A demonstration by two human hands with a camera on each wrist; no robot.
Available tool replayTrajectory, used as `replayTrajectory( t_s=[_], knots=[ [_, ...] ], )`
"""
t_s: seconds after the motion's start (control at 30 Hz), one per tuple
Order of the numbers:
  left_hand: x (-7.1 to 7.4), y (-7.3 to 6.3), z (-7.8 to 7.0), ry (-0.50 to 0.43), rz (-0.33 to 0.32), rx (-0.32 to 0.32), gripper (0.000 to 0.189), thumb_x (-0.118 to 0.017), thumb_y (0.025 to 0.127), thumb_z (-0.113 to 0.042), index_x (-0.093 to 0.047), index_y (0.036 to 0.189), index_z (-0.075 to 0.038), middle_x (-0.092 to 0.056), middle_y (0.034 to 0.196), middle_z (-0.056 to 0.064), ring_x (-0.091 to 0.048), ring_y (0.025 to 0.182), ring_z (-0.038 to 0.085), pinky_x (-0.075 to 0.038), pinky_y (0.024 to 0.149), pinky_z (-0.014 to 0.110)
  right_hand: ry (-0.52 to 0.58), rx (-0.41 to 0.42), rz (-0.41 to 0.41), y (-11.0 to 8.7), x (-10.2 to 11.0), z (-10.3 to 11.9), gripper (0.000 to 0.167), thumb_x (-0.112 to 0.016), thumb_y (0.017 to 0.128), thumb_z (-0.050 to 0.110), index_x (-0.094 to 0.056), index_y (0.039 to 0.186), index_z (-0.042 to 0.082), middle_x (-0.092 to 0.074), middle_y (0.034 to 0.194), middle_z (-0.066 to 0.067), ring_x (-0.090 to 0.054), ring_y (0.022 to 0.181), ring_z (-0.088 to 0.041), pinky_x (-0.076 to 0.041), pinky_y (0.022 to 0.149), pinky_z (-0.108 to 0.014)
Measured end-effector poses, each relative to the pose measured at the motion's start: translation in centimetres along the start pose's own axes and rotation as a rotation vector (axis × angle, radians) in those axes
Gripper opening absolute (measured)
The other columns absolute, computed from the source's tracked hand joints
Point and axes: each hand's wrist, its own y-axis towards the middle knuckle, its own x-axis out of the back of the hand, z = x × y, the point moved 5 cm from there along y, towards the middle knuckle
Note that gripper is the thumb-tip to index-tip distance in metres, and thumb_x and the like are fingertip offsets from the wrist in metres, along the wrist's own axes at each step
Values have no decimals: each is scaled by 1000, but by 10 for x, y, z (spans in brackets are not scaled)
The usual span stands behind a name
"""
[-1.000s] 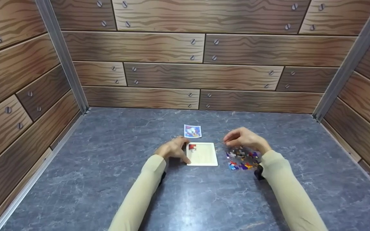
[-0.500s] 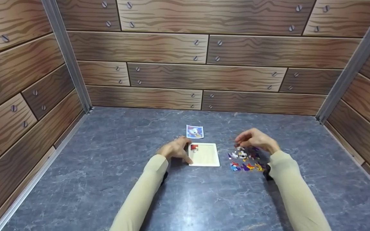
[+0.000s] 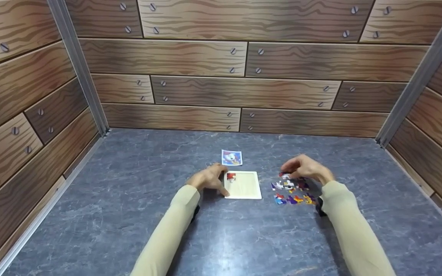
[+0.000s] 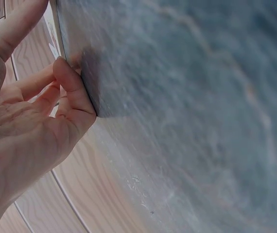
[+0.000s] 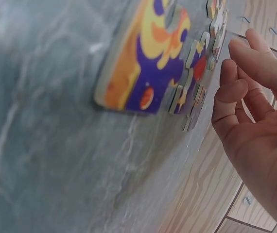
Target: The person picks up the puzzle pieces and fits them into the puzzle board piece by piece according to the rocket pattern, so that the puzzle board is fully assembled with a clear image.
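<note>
The left hand (image 3: 207,177) holds the left side of a cream puzzle tray (image 3: 246,188), thumb at the near corner and fingers at the far corner. One red-and-white puzzle piece (image 3: 231,176) lies in the tray's far left corner. The right hand (image 3: 306,168) hangs over the far side of a group of colourful jigsaw pieces (image 3: 291,199), its thumb and index finger apart. A small red piece (image 3: 282,174) shows right by those fingertips. In the right wrist view the right hand (image 5: 260,97) has loosely bent fingers beside the thick puzzle pieces (image 5: 153,63).
A small picture card (image 3: 231,157) with a white cartoon figure on blue lies behind the tray. The dark marbled tabletop (image 3: 129,184) ends at wood-print walls (image 3: 190,88) at the back and both sides.
The right hand has moved rightward and lower over the pieces, and a red piece now shows by its fingertips. The view shifted slightly. The left hand and tray stay as they were.
</note>
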Motion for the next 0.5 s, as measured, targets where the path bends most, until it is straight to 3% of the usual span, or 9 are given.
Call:
replayTrajectory(
  t_s=[0.3, 0.5],
  knots=[
    [-1, 0, 1, -12, 5, 36, 81, -90, 69, -18, -51, 139, -7, -48, 139, 13, -45, 129, 27, -36, 114, 40, -30, -10, 23, 1, -5, -2, 38, -67, 79, -12, -68, 116, -4, -68, 116, -23, -62, 108, -36, -53, 95, -46],
    [1, 1, 1, -7, 6, 36, 80, -89, 70, -19, -51, 139, -7, -48, 141, 13, -44, 130, 27, -34, 115, 41, -53, -27, 1, 2, -4, 0, 41, -67, 76, -15, -70, 114, -1, -69, 114, -20, -62, 106, -33, -55, 91, -41]
  ],
)
